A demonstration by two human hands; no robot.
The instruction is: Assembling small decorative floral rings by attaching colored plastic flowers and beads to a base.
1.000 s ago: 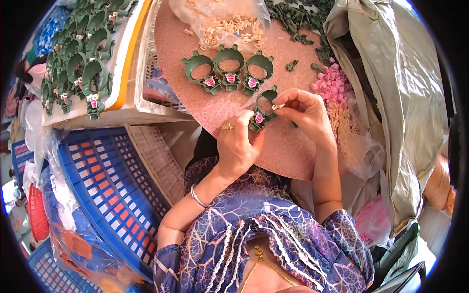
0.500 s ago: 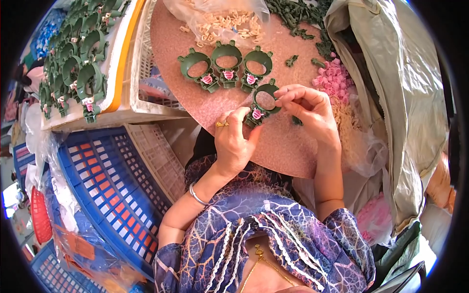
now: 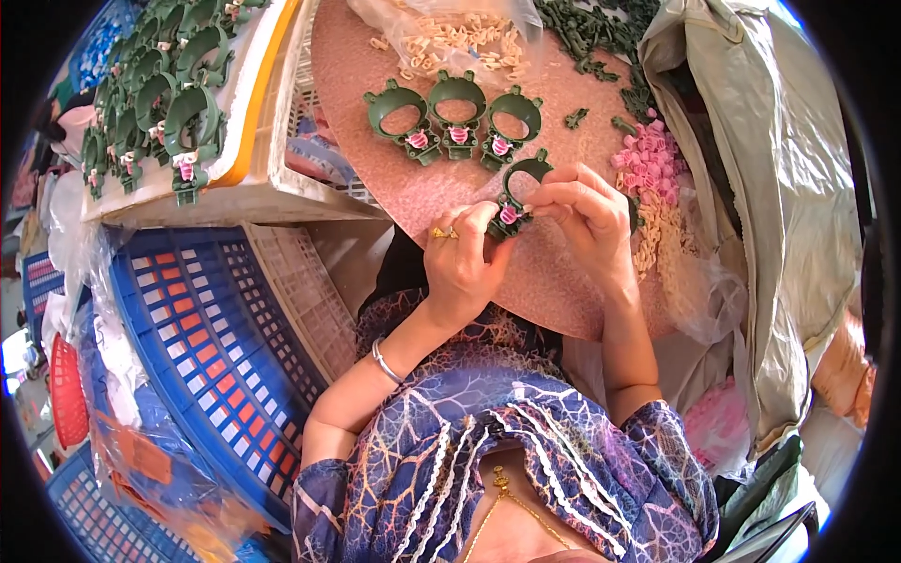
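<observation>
My left hand (image 3: 462, 263) is closed on a green plastic figure piece (image 3: 526, 170), a ring with small ears above a little body. A pink striped part (image 3: 508, 214) sits on that body. The fingers of my right hand (image 3: 593, 225) are pinched against the body's right side, beside the pink part; whatever is between the fingertips is too small to make out. Just beyond, three similar green figure pieces (image 3: 457, 87) lie in a row on the round pinkish table (image 3: 563, 300), each with a pink part on its front.
Cream plastic bits (image 3: 479, 42) spill from a clear bag at the back. Dark green parts (image 3: 587, 38) and pink pieces (image 3: 649, 161) are heaped to the right. At left, a white crate lid (image 3: 246, 141) bears several green pieces, above a blue basket (image 3: 202, 347).
The table and pieces appear shifted slightly right and up in view. My right fingers have moved from the ring's side down to the body beside the pink part.
</observation>
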